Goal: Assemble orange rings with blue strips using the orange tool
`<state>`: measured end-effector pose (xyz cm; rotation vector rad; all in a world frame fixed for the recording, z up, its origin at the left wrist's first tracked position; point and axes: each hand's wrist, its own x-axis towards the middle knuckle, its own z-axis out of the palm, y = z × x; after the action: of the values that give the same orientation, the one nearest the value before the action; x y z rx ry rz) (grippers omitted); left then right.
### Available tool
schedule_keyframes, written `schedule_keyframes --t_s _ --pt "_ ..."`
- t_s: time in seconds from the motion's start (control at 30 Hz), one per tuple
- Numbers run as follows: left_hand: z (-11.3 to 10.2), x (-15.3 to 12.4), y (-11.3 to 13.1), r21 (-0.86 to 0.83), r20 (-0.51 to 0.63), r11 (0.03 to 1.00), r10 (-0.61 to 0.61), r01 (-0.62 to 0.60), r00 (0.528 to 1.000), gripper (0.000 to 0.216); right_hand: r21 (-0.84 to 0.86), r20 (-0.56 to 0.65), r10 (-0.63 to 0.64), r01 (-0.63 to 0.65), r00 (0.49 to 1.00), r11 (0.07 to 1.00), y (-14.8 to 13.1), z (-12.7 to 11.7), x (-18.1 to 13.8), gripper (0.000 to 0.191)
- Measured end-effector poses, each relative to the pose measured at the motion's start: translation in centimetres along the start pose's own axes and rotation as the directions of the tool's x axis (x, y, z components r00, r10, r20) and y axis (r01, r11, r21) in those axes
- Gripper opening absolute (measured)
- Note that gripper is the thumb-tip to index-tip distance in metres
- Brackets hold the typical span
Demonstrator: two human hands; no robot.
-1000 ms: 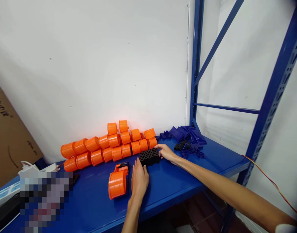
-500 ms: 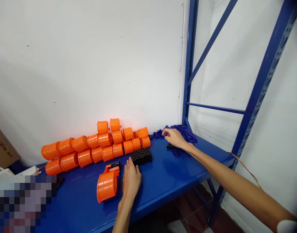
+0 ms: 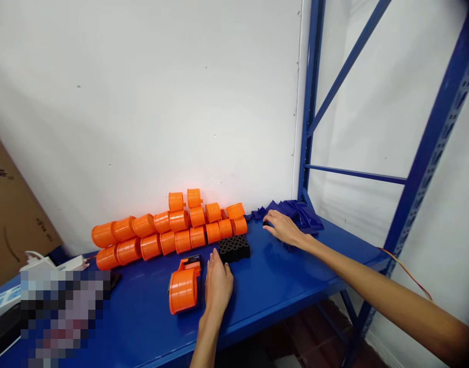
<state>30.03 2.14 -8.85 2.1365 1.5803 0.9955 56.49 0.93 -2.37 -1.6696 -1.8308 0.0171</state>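
1. Two bare hands are out over the blue metal surface (image 3: 268, 286). The left hand (image 3: 218, 283) lies flat and released, palm down, holding nothing.
2. It rests just beside a ribbed orange plastic drum (image 3: 184, 290), and its fingertips nearly reach a black block of short clustered tubes (image 3: 234, 249).
3. The right hand (image 3: 284, 228) stretches to the far corner, fingers curled onto a heap of thin dark-blue plastic pieces (image 3: 301, 214). Whether it pinches one, I cannot tell from where I stand.
4. Those blue pieces look light, stiff and slick. I'd say an edge pinched between thumb and forefinger is the surest hold, since the loose heap would slide.
5. The drum looks hollow, light and rigid, and its ribs should give grip around the round body.
6. Behind them, stacked orange plastic cylinders (image 3: 161, 236) lean against the white wall (image 3: 142, 102). They look ready to roll if nudged.
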Motion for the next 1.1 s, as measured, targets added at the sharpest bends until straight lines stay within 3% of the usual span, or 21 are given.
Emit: schedule_keyframes --t_s 0.1,0.2,0.27,0.37,0.4,0.43,0.5,0.57,0.67,0.73,0.8,0.93,1.1 --pt "-0.9 -1.5 0.8 -0.039 -0.042 0.999 -0.004 0.002 0.999 0.057 0.193 -0.077 0.095 -0.079 0.992 0.978 -1.7 0.5 -2.5 0.016" --pt "-1.9 -4.4 2.8 -0.086 -0.114 0.996 0.018 -0.028 0.993 0.053 0.371 -0.039 0.172 -0.145 0.984 0.917 -3.6 1.3 -6.3 0.017" --pt "-2.2 -6.1 4.6 -0.179 -0.185 0.982 0.034 -0.067 0.982 0.048 0.543 0.025 0.198 -0.18 0.98 0.82 -5.2 2.0 -8.9 0.016" --pt "-1.9 -7.1 6.8 -0.49 0.061 0.868 -0.054 0.077 0.997 0.058 0.815 0.16 0.15 -0.217 0.976 0.537 -7.7 2.8 -11.4 0.021" --pt "-1.7 -7.0 7.2 -0.544 0.148 0.828 -0.06 0.132 0.987 0.061 0.841 0.185 0.109 -0.215 0.977 0.497 -8.3 2.9 -11.6 0.022" --pt "-1.6 -6.7 7.3 -0.57 0.201 0.805 -0.06 0.166 0.978 0.062 0.822 0.197 0.06 -0.198 0.979 0.533 -8.6 2.7 -11.5 0.022" --pt "-1.8 -5.8 6.9 -0.571 0.2 0.804 -0.063 0.169 0.978 0.059 0.62 0.184 0.003 -0.118 0.983 0.776 -8.1 1.5 -10.4 0.016" --pt "-2.6 -4.8 5.6 -0.514 0.124 0.846 -0.088 0.14 0.988 0.047 0.185 0.115 0.024 -0.045 0.993 0.982 -6.2 -0.7 -8.2 0.019" --pt "-4.2 -3.5 3.1 -0.234 -0.032 0.968 -0.1 0.089 0.995 0.022 -0.082 -0.017 0.162 -0.163 0.987 0.983 -1.7 -4.5 -4.1 0.03" --pt "-4.7 -2.8 1.7 -0.103 -0.053 0.992 -0.077 0.071 0.996 0.014 -0.185 0.038 0.201 -0.191 0.979 0.964 1.1 -5.7 -1.6 0.021" --pt "-4.7 -2.3 0.9 -0.044 -0.036 0.997 -0.062 0.061 0.997 0.01 -0.253 0.16 0.202 -0.158 0.966 0.955 2.9 -5.5 0.1 0.014" --pt "-3.7 -2.2 1.1 0.018 -0.003 0.999 -0.047 0.048 0.999 0.006 -0.302 0.324 0.189 -0.088 0.927 0.949 3.8 -2.8 1.5 0.023" --pt "-3.3 -2.7 1.8 0.07 0.024 0.996 -0.055 0.053 0.998 0.011 -0.235 0.24 0.153 -0.096 0.958 0.967 2.5 -2.2 1.2 0.016"
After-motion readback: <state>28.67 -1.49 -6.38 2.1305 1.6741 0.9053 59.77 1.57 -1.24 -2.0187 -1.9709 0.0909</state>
